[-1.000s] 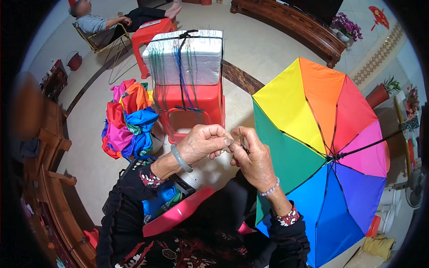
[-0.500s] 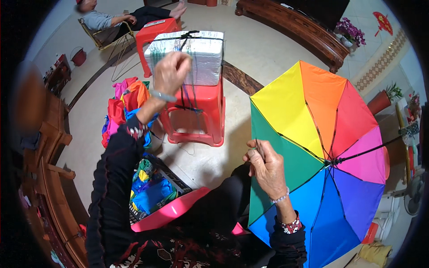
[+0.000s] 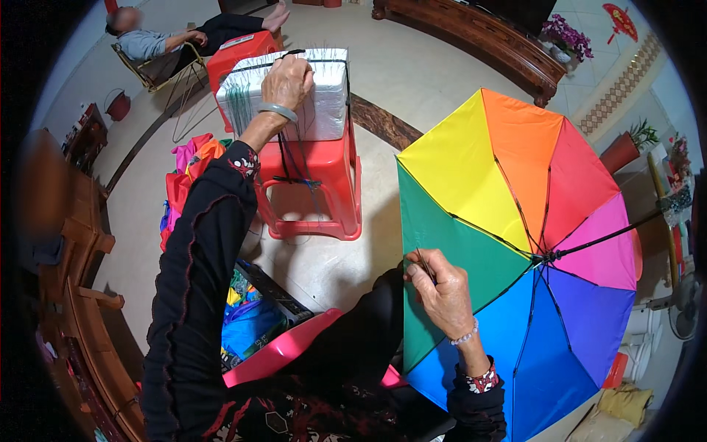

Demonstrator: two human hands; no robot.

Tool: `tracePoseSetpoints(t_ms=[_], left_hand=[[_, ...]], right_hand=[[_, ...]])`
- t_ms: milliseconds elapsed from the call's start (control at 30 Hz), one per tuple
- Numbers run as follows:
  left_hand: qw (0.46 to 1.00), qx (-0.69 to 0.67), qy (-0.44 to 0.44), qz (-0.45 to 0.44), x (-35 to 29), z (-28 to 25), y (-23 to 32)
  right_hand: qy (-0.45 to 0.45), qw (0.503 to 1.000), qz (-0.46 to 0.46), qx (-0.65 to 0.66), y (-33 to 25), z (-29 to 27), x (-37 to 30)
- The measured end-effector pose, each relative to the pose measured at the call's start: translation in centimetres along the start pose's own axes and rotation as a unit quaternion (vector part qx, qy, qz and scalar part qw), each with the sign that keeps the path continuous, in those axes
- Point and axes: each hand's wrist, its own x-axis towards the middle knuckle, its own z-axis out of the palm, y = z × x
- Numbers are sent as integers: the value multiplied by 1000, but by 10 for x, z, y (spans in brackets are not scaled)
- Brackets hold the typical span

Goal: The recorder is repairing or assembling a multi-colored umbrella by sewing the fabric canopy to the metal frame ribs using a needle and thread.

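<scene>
My left hand is closed at the top edge of a white foam block; whatever its fingers hold is hidden. Thin needles stand along the block's top, green and dark threads hang down its front, and a black band runs round it. Beneath the block is a red plastic stool. My right hand pinches a thin, dark needle in front of the green panel of an open umbrella. This umbrella has rainbow panels, dark ribs, and its inner side turned toward me.
Colourful folded fabric lies left of the stool. A dark crate with more fabric sits by a pink plastic edge near my lap. Beyond, a person reclines with feet on another red stool. Wooden furniture lines the left.
My left hand has gone from in front of the foam block to its top edge. The right hand keeps its pinch almost in place. The whole view has shifted slightly.
</scene>
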Motion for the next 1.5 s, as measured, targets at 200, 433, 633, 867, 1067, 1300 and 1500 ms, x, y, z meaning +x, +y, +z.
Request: tracePoseSetpoints(t_ms=[200,433,633,867,1067,1300,1500], left_hand=[[1000,13,10,-15,-6,5,6],[993,-33,103,-45,-17,-19,-6],[972,-13,139,-189,-53,-52,-84],[971,-65,73,-218,-62,-59,-85],[976,-58,45,-204,-50,-54,-75],[985,-41,-33,-164,-11,-39,-76],[985,-2,-113,-133,14,-35,-74]], right_hand=[[-9,1000,4,2,1,3,0],[0,1000,-3,-21,-1,-9,-2],[27,998,40,34,4,-24,-1],[-23,998,60,24,6,-15,-6],[-5,998,57,-4,6,-22,-9],[-5,998,59,-7,10,-18,-6],[-3,999,48,-5,14,-18,-7]])
